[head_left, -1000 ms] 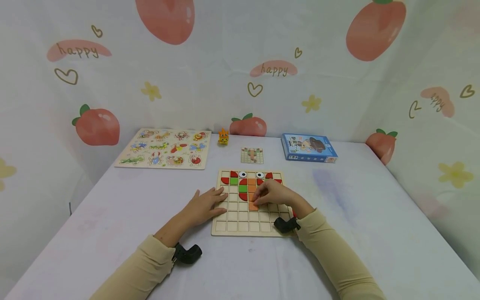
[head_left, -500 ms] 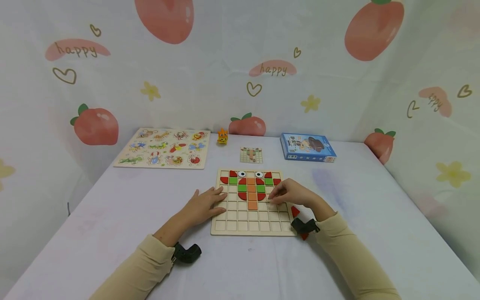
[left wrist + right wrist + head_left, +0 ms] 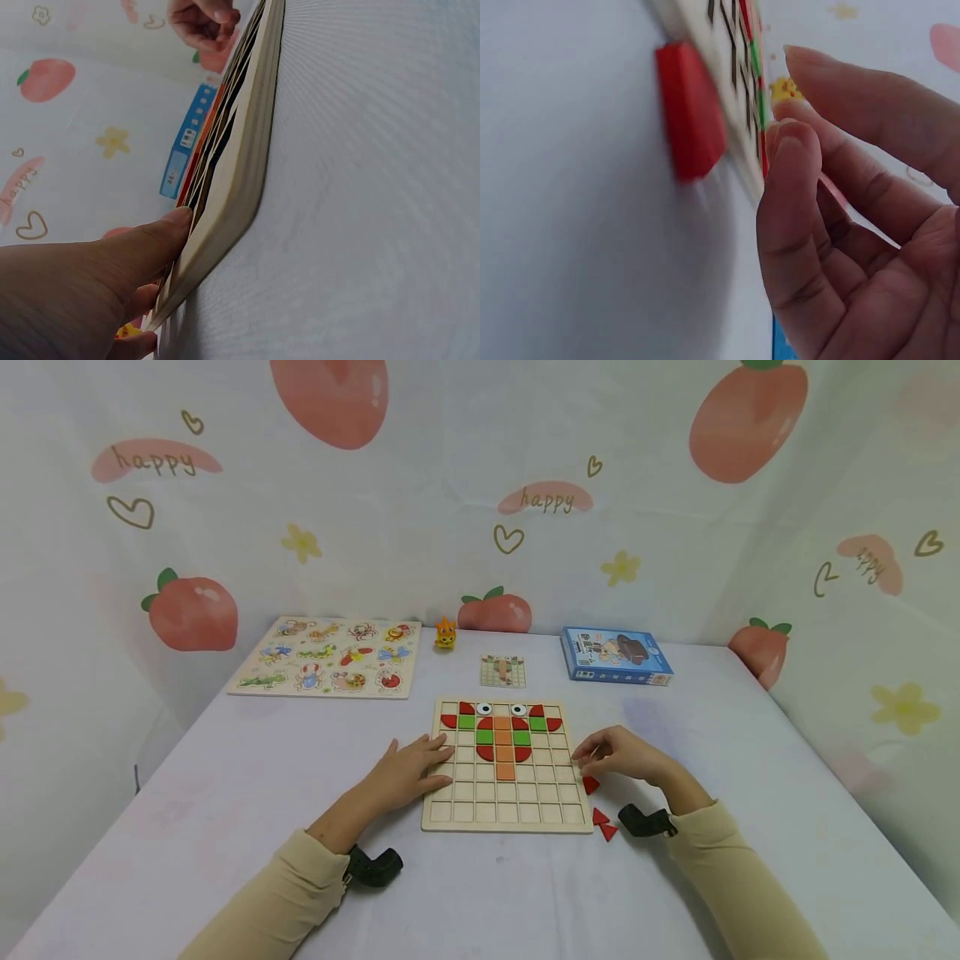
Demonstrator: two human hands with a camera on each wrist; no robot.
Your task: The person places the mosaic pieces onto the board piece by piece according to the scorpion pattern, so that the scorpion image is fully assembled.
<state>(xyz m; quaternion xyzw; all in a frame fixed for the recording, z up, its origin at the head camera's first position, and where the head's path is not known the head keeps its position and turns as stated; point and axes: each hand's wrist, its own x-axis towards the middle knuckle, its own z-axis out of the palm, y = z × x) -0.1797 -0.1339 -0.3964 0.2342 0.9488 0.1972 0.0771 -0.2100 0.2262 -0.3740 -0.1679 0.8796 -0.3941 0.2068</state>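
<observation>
A wooden grid board lies on the table. Set in its upper cells are orange square tiles, green squares, red rounded tiles and two eye tiles. My left hand rests spread on the board's left edge, its thumb on the rim in the left wrist view. Just off the right edge hovers my right hand, fingers loosely bent, thumb apart from them, holding nothing. Below it, a red piece lies against the board; the right wrist view shows this red block close up.
Two small red triangles lie near the board's lower right corner. Behind the board are a small pattern card, an orange figurine, an insect picture board and a blue box. A printed cloth hangs at the back.
My right hand has moved right, from the orange column to beyond the board's right edge, uncovering the right-hand tiles and the loose red pieces. My left hand has stayed in place.
</observation>
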